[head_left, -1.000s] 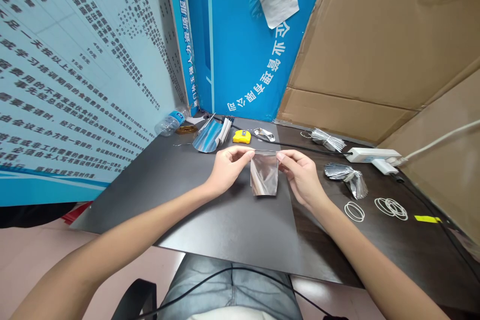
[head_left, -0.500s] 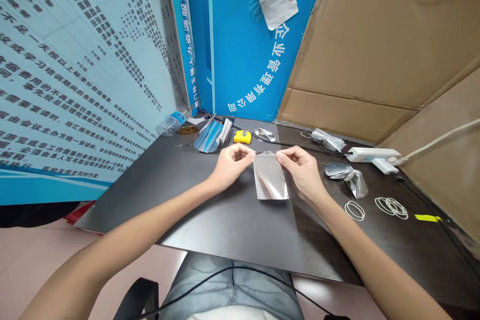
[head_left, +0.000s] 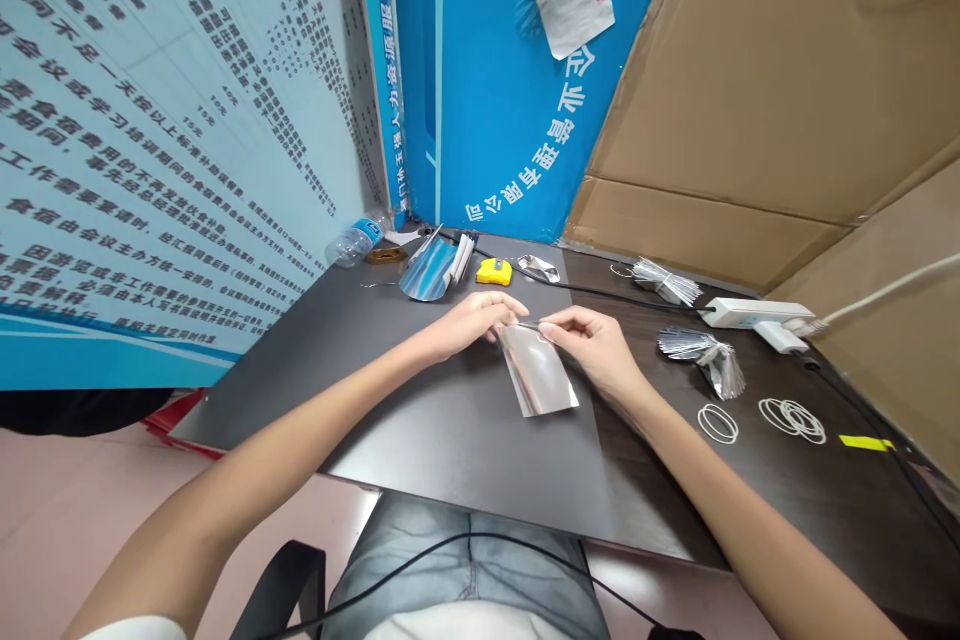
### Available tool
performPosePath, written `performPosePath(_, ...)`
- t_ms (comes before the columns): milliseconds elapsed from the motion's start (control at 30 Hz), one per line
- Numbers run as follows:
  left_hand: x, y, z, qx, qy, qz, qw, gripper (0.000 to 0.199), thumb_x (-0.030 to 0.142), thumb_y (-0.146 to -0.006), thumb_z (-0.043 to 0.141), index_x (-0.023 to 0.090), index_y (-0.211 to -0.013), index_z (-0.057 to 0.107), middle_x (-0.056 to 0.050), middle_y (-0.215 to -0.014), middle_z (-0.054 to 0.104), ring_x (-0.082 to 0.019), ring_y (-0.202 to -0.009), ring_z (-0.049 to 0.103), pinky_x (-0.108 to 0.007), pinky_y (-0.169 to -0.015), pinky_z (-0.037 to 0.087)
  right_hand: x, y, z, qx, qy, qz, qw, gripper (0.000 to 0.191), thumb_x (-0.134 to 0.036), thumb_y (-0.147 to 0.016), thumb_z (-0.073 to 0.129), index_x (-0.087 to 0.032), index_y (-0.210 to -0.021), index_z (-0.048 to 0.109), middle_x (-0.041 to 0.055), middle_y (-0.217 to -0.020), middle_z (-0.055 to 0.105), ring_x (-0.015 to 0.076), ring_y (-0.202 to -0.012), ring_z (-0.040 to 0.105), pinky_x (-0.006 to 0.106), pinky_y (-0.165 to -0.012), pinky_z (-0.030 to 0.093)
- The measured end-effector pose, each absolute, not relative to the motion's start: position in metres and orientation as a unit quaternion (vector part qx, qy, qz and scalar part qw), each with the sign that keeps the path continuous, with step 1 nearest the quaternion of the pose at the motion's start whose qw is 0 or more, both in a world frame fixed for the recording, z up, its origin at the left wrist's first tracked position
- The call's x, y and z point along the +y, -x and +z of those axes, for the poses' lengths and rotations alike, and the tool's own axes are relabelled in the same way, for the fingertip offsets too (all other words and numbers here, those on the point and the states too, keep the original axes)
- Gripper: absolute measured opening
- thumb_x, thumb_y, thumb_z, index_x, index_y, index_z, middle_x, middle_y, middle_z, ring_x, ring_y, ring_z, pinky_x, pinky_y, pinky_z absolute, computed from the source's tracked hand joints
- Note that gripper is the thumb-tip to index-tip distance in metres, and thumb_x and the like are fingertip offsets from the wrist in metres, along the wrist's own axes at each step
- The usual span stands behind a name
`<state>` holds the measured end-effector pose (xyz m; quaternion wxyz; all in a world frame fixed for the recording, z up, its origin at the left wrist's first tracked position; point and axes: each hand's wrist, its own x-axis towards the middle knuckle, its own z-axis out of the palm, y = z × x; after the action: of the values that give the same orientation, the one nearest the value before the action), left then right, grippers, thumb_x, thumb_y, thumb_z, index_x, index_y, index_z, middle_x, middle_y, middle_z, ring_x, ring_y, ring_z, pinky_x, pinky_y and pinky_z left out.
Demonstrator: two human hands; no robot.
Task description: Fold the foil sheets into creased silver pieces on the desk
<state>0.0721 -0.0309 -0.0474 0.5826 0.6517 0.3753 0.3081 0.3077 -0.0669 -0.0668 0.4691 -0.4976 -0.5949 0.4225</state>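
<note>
A clear bottle [head_left: 358, 242] lies far L of the yellow tape measure [head_left: 495, 271] on a dark desk [head_left: 420, 440], w/ a brown tape roll [head_left: 386, 255] and blue-and-silver sheets [head_left: 427, 272] closer in on the same side. On the wearer's side of the tape measure, the L hand [head_left: 474, 322] has its fingers curled at the upper L corner of a silver foil piece [head_left: 544, 378]; the thumb is out of sight, so how firmly that grip is closed, or whether it has hold at all, can't be told. The foil piece hangs at a slant, on the wearer's side of the tape measure and a little R of it. The R hand [head_left: 596, 345] has its grip closed to a pinch, thumb against forefinger, on the foil's upper R edge. The foil looks v. light, thin and floppy, prob. slick on its shiny face and quick to crease, tho not brittle. Best hold, by the look of it: fingertip pinches at both top corners, w/ light, even tension; a squeeze mid-panel would prob. wrinkle it. Farther R of the tape measure: tied silver bundles [head_left: 703, 350], a white power strip [head_left: 757, 312], white bands [head_left: 793, 420] and a yellow strip [head_left: 866, 443].
</note>
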Motion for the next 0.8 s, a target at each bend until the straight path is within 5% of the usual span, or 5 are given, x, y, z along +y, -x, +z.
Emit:
performPosePath(233, -0.035, -0.065, -0.046, 0.34, -0.842, 0.167, 0.385, 0.03, 0.027, -0.094, 0.064, 0.018, -0.121, 0.073, -0.005, -0.095, 0.079, -0.019, -0.084, 0.071, -0.029, -0.079, 0.05, -0.068, -0.308, -0.08, -0.724, 0.515, 0.296, 0.352, 0.028, -0.041, -0.087, 0.075, -0.021, -0.106, 0.079, 0.0048, -0.092, 0.08, 0.0195, -0.084, 0.074, 0.034, -0.083, 0.059)
performPosePath(433, -0.03, -0.056, -0.047, 0.278, -0.908, 0.161, 0.269, 0.039, 0.026, -0.095, 0.067, 0.026, -0.134, 0.07, -0.009, -0.138, 0.065, -0.019, -0.101, 0.069, -0.03, -0.091, 0.054, -0.064, -0.309, -0.092, -0.797, 0.489, 0.181, 0.305, 0.024, -0.034, -0.094, 0.067, -0.023, -0.115, 0.072, 0.0067, -0.104, 0.078, 0.0223, -0.095, 0.074, 0.038, -0.089, 0.059)
performPosePath(600, -0.025, -0.054, -0.048, 0.238, -0.921, 0.147, 0.271, 0.021, 0.017, -0.098, 0.062, 0.021, -0.104, 0.081, -0.007, -0.113, 0.073, -0.02, -0.104, 0.071, -0.031, -0.099, 0.051, -0.062, -0.314, -0.093, -0.826, 0.483, 0.1, 0.273, 0.031, -0.036, -0.097, 0.068, -0.021, -0.124, 0.065, 0.0102, -0.112, 0.075, 0.0259, -0.1, 0.073, 0.04, -0.089, 0.058)
performPosePath(800, -0.023, -0.053, -0.045, 0.225, -0.923, 0.139, 0.28, 0.02, 0.016, -0.096, 0.067, 0.022, -0.105, 0.084, -0.006, -0.105, 0.074, -0.017, -0.094, 0.07, -0.027, -0.086, 0.049, -0.06, -0.323, -0.082, -0.879, 0.423, 0.026, 0.221, 0.021, -0.041, -0.103, 0.063, -0.02, -0.107, 0.066, 0.0104, -0.11, 0.075, 0.0267, -0.103, 0.069, 0.041, -0.094, 0.052)
